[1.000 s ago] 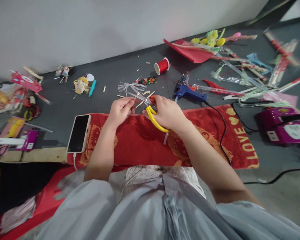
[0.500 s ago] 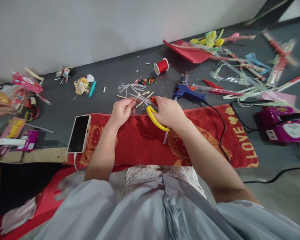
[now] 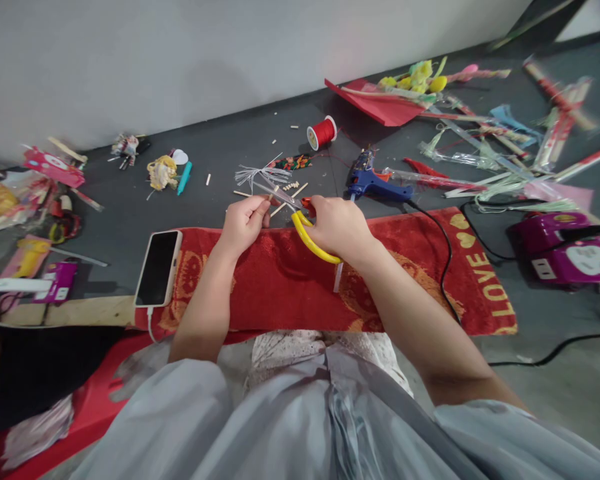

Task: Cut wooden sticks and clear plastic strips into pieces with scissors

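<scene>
My right hand (image 3: 341,225) is closed round a pair of scissors (image 3: 316,241) with yellow handles. Their blades reach left toward my left hand (image 3: 245,221), which is closed in a pinch. A thin pale stick (image 3: 272,193) shows at its fingertips, by the blades; most of it is hidden. Below my right hand a translucent strip (image 3: 338,279) sticks out over the red towel (image 3: 285,287). Just beyond the hands lie short cut stick pieces (image 3: 291,186), a bundle of silvery strands (image 3: 260,175) and a patterned piece (image 3: 294,162).
A blue glue gun (image 3: 380,185) with a black cord rests right of my hands. Behind stands a red thread spool (image 3: 323,133). A phone (image 3: 158,268) lies at the towel's left end, a purple box (image 3: 565,250) at right. Sticks and wrappers (image 3: 500,133) clutter the back right.
The scissors have shifted slightly and the translucent strip has swung a little to the right. Another person's hand at the far left has gone from view.
</scene>
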The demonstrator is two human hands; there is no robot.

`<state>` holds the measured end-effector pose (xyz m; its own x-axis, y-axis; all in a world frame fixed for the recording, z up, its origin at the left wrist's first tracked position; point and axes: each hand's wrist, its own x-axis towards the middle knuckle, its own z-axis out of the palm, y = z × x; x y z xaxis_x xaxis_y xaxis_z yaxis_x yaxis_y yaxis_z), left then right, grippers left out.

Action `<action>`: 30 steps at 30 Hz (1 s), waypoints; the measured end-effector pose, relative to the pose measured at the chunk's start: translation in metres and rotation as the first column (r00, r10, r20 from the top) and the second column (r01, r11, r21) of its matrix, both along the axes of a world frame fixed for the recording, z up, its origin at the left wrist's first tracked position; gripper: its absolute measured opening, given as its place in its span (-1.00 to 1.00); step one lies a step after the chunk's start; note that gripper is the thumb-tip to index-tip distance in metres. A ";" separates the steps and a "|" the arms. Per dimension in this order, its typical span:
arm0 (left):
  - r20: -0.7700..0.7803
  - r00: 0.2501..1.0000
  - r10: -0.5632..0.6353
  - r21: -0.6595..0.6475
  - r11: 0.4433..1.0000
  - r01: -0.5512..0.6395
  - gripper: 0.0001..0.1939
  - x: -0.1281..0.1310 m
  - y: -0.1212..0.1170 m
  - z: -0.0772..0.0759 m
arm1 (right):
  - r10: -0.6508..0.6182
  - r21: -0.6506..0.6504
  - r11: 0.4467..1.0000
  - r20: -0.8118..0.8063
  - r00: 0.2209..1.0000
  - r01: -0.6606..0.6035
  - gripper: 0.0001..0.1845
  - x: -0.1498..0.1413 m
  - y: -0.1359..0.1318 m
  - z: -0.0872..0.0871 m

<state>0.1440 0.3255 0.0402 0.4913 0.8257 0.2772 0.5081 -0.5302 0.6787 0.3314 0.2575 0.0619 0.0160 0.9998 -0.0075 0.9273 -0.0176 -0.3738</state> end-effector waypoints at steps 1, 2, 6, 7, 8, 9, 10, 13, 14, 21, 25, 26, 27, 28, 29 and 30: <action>0.001 1.000 0.000 0.003 1.000 0.000 -0.49 0.000 0.000 0.000 | -0.002 -0.001 1.000 0.002 1.000 0.002 -0.48 0.000 0.000 0.000; 0.002 1.000 0.000 0.008 1.000 0.000 -0.49 0.000 0.000 0.000 | -0.004 -0.004 1.000 0.003 1.000 0.004 -0.48 0.000 0.000 0.000; -0.011 1.000 0.007 0.021 1.000 -0.007 -0.48 0.001 0.001 -0.002 | -0.012 -0.018 1.000 0.008 1.000 0.012 -0.47 -0.002 0.000 0.000; -0.013 1.000 0.012 0.020 1.000 -0.011 -0.48 0.001 0.001 -0.003 | -0.015 -0.020 1.000 0.010 1.000 0.015 -0.47 -0.002 0.000 0.000; -0.011 1.000 0.018 0.019 1.000 -0.018 -0.47 0.001 0.002 -0.003 | -0.018 -0.019 1.000 0.010 1.000 0.018 -0.46 -0.003 0.000 -0.001; -0.005 1.000 0.027 0.020 0.999 -0.027 -0.48 0.001 0.002 -0.004 | -0.023 -0.017 1.000 0.010 1.000 0.023 -0.46 -0.003 0.000 -0.001; -0.001 0.999 0.036 0.022 0.999 -0.036 -0.48 0.001 0.002 -0.004 | -0.026 -0.014 1.000 0.009 1.000 0.026 -0.46 -0.004 0.000 -0.002; 0.011 0.998 0.057 0.033 0.998 -0.057 -0.50 0.002 0.002 -0.004 | -0.027 0.001 1.000 -0.011 1.000 0.027 -0.46 -0.004 0.000 -0.003; 0.015 0.998 0.059 0.036 0.998 -0.059 -0.51 0.002 0.001 -0.004 | -0.025 0.008 1.000 -0.020 0.999 0.025 -0.46 -0.004 0.000 -0.003; 0.049 0.992 0.114 0.063 0.991 -0.117 -0.46 0.007 -0.004 0.000 | -0.008 0.088 0.996 -0.064 0.998 0.014 -0.47 -0.002 -0.002 -0.004; 0.053 0.994 0.100 0.020 0.995 -0.101 -0.41 0.006 -0.005 -0.001 | 0.020 0.137 0.990 -0.082 0.996 -0.008 -0.49 -0.003 -0.003 -0.007; 0.046 0.995 0.093 -0.003 0.996 -0.093 -0.41 0.005 -0.005 -0.001 | 0.028 0.139 0.990 -0.080 0.996 -0.017 -0.49 -0.003 -0.003 -0.007; 0.037 0.996 0.087 -0.028 0.996 -0.086 -0.41 0.004 -0.005 -0.001 | 0.037 0.138 0.990 -0.075 0.996 -0.026 -0.50 -0.003 -0.003 -0.007; 0.027 0.996 0.080 -0.053 0.995 -0.078 -0.41 0.004 -0.005 -0.001 | 0.046 0.139 0.990 -0.070 0.996 -0.036 -0.49 -0.003 -0.003 -0.007; 0.017 0.997 0.072 -0.079 0.994 -0.070 -0.41 0.003 -0.005 -0.001 | 0.055 0.142 0.989 -0.065 0.996 -0.045 -0.49 -0.003 -0.003 -0.007; 0.010 0.998 0.064 -0.103 0.993 -0.062 -0.41 0.003 -0.005 -0.001 | 0.064 0.148 0.987 -0.061 0.996 -0.055 -0.48 -0.003 -0.004 -0.007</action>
